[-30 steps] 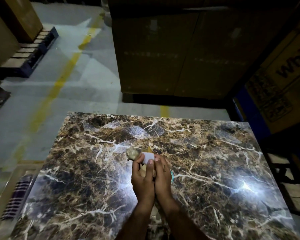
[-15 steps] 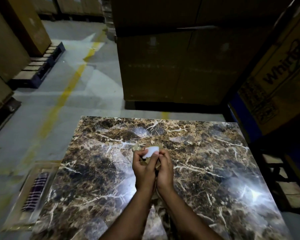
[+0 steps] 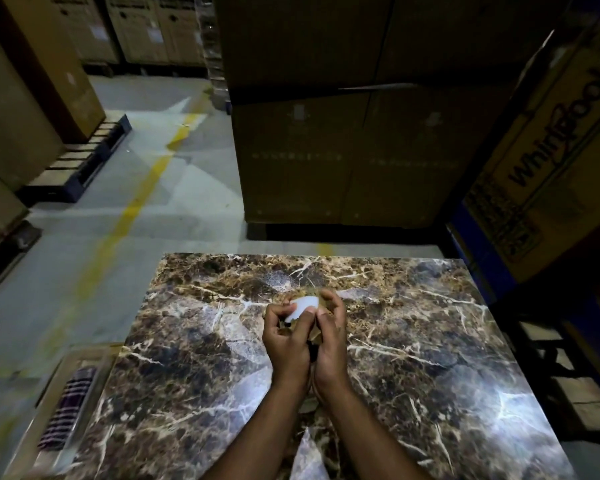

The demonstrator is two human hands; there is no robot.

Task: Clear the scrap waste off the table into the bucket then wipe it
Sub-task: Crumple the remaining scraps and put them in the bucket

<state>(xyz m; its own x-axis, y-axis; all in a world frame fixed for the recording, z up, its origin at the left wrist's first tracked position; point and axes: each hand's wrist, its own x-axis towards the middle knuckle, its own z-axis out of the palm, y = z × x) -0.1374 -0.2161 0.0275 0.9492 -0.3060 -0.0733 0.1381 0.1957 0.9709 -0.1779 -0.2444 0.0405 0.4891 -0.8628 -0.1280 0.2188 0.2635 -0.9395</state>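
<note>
Together, left hand and right hand cup scrap waste between curled fingers above the table.

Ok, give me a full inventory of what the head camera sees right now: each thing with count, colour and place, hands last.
marble table: one, brown with white veins, centre and lower frame.
scrap waste: one bundle, a white piece among tan bits, held over the table's middle.
container: one, see-through, on the floor left of the table; whether it is the bucket I cannot tell.
checked cloth: one, dark with pale stripes, inside that container.
cardboard boxes: several, brown, stacked beyond the table, at far left and at back.
Whirlpool box: one, brown with dark lettering, right.
pallet: one, dark blue frame, left under boxes.
floor line: one, yellow, on grey floor.
left hand: grips the scrap.
right hand: grips the scrap.
</note>
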